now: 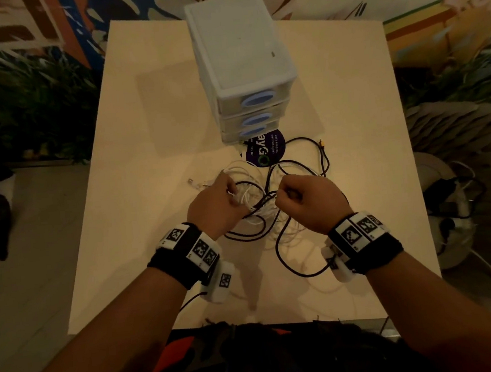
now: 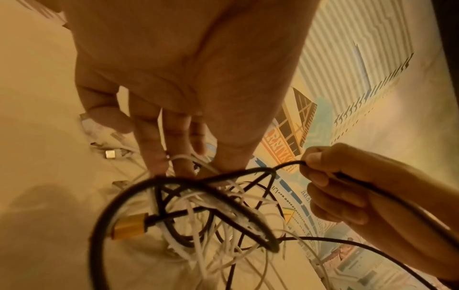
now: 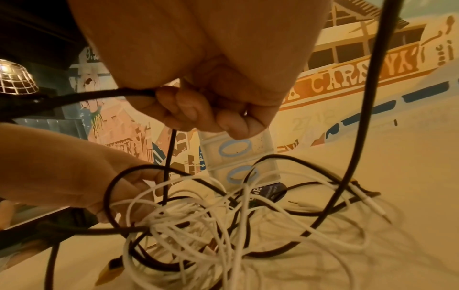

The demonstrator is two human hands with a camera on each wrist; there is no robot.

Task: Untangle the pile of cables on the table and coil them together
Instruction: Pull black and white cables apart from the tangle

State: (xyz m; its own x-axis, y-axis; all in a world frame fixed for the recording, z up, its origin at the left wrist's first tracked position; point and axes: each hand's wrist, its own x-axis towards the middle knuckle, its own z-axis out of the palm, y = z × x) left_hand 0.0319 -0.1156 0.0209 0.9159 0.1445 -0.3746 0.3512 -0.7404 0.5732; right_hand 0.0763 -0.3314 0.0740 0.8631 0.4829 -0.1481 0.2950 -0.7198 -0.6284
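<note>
A tangle of thin white and thicker black cables (image 1: pixel 258 211) lies on the table's near middle, between my hands. My left hand (image 1: pixel 233 193) reaches into it from the left. In the left wrist view its thumb and fingers (image 2: pixel 154 157) pinch white strands (image 2: pixel 183 158) at the top of the knot (image 2: pixel 198 206). My right hand (image 1: pixel 283 193) is fisted; its fingers (image 3: pixel 193 113) grip a black cable (image 3: pixel 111 94) lifted off the pile (image 3: pixel 198 225). A gold connector (image 2: pixel 129 227) hangs in the knot.
A white drawer unit (image 1: pixel 242 67) stands at the back middle of the pale table (image 1: pixel 145 135), with a round dark sticker (image 1: pixel 265 151) before it. Black loops (image 1: pixel 295 163) trail right to a gold plug (image 1: pixel 321 142). White connectors (image 1: pixel 196 184) lie left of the pile.
</note>
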